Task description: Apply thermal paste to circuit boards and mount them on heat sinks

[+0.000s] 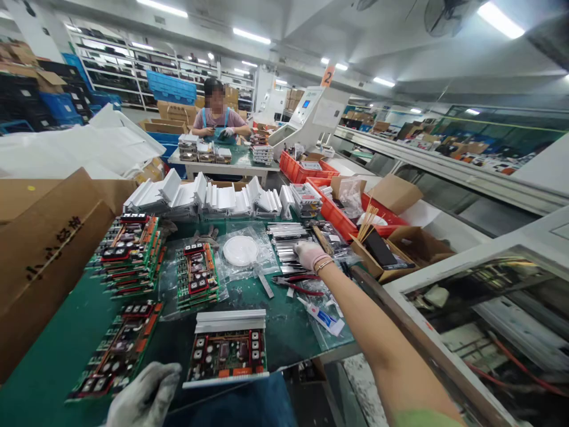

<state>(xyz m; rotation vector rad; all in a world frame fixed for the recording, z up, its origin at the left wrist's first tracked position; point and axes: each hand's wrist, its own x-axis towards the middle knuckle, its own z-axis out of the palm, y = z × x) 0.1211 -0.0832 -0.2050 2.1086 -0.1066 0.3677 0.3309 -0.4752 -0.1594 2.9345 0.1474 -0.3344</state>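
My left hand (146,396), in a grey-stained glove, is at the bottom left with its fingers curled, between a circuit board (118,350) and a board set in a white metal frame (229,350). What its fingers hold, if anything, cannot be made out. My right hand (311,256), in a pale glove, reaches to the metal strips (284,240) on the green table; its fingertips touch them and their grip is too small to tell. Red-handled pliers (300,284) lie just below it. Stacked boards (128,255) stand at the left, with a smaller stack (195,276) beside them.
White heat sinks (222,198) line the table's back edge. A white round lid (240,250) and a glue tube (322,315) lie nearer. Red crates (342,219) and an open carton (377,261) stand right. A large carton (53,261) stands left. A person (217,121) sits beyond.
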